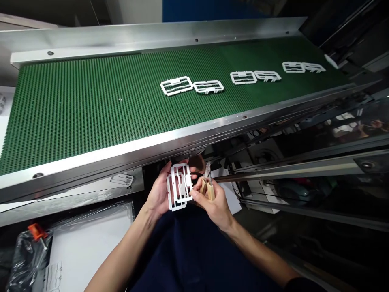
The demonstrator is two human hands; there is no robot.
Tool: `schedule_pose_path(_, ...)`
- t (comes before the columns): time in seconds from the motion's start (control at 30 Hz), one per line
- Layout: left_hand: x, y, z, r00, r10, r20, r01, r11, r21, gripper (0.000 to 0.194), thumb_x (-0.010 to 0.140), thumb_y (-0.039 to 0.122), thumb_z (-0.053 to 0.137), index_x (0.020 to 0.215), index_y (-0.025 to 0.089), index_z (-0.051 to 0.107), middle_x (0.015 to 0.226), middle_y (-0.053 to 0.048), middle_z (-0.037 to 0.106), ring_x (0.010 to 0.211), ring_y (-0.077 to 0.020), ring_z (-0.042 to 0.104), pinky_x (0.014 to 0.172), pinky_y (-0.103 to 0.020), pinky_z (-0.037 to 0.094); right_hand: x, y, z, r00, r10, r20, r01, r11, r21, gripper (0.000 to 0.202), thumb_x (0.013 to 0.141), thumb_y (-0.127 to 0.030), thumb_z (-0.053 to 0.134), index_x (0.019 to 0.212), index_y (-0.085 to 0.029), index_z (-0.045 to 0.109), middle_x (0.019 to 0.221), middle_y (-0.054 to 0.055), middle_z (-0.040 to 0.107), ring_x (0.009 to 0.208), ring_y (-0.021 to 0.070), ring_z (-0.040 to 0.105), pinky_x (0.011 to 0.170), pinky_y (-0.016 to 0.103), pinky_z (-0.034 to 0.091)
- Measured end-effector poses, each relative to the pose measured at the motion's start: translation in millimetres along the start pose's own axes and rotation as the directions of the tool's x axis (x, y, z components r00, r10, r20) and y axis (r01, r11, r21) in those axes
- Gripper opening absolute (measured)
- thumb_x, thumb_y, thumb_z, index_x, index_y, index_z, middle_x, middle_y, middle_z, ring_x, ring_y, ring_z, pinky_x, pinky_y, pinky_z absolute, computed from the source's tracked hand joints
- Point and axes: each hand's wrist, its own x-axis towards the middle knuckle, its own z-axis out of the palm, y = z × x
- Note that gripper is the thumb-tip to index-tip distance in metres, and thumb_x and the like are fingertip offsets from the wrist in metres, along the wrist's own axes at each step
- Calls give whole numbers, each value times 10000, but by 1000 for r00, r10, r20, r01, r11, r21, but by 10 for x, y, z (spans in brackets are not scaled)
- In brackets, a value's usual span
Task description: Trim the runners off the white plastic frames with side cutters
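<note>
no readable text or numbers anywhere.

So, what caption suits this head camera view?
Left hand holds white frames, right hand pliers, beside a green belt.

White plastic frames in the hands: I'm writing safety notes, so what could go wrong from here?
The metal pliers with cream handles in the right hand point up near the left hand's fingertips; a slip might nip them. The two white plastic frames overlap in the left hand, so one could slide out. The small white scrap on the green ribbed belt might stick to a part.
</note>
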Motion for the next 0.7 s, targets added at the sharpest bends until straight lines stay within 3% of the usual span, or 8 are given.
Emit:
schedule_pose_path(0.3, 64, -24, -84, 1000, 5, 10, -5, 1000, 7, 471, 942, 408, 328, 1144, 51, 557, 1108, -198, 616, 1070, -278, 570, 800, -331, 540, -21, 13, -345, 984, -72, -162, 78, 996, 33, 195, 763, -291, 644, 848, -197, 496, 759, -15, 492, 653, 113, 492, 615, 253, 431)
schedule_pose_path(0.4, 65, -23, -82, 1000, -15, -8, 15, 1000, 8, 467, 941, 404, 340, 1146, 50, 564, 1135, -192, 608, 1114, -276, 540, 803, -314, 543, -96, -36, -407, 980, -89, -181, 77, 994, -73, 164, 783, -275, 618, 839, -197, 485, 767, -11, 497, 666, 115, 507, 633, 250, 442)
schedule_pose_path(0.5, 89, -22, -43, 999, -30, -26, 30, 999, 22, 467, 939, 406, 342, 1140, 54, 574, 1168, -188, 593, 1133, -280, 525, 801, -316, 546, -158, -108, -450, 971, -157, -181, 100, 952, -289, 125, 802, -243, 581, 844, -203, 470, 747, -12, 504, 629, 110, 502, 598, 237, 438)
schedule_pose_path(0.57, 132, -45, -24, 998, -24, -56, 26, 999, 40, 458, 935, 404, 357, 1120, 53, 585, 1158, -188, 598, 1105, -275, 547, 787, -308, 549, -164, -122, -431, 956, -274, -105, 185, 841, -508, 97, 808, -209, 549, 878, -202, 482, 739, -4, 523, 620, 117, 501, 604, 250, 433)
schedule_pose_path(0.63, 177, -110, -29, 992, -10, -123, 19, 997, 71, 416, 923, 387, 406, 1073, 55, 605, 1104, -179, 626, 1027, -253, 596, 772, -294, 549, -161, -91, -343, 932, -360, 51, 286, 640, -713, 70, 818, -185, 499, 887, -187, 510, 739, 23, 550, 653, 147, 513, 634, 286, 428)
schedule_pose_path(0.7, 193, -223, -49, 976, 16, -219, 10, 993, 117, 331, 902, 340, 474, 1005, 65, 626, 1011, -154, 661, 923, -221, 638, 756, -283, 549, -186, -36, -195, 920, -328, 214, 350, 446, -823, 97, 823, -190, 457, 867, -169, 542, 764, 67, 579, 707, 191, 534, 654, 327, 426)
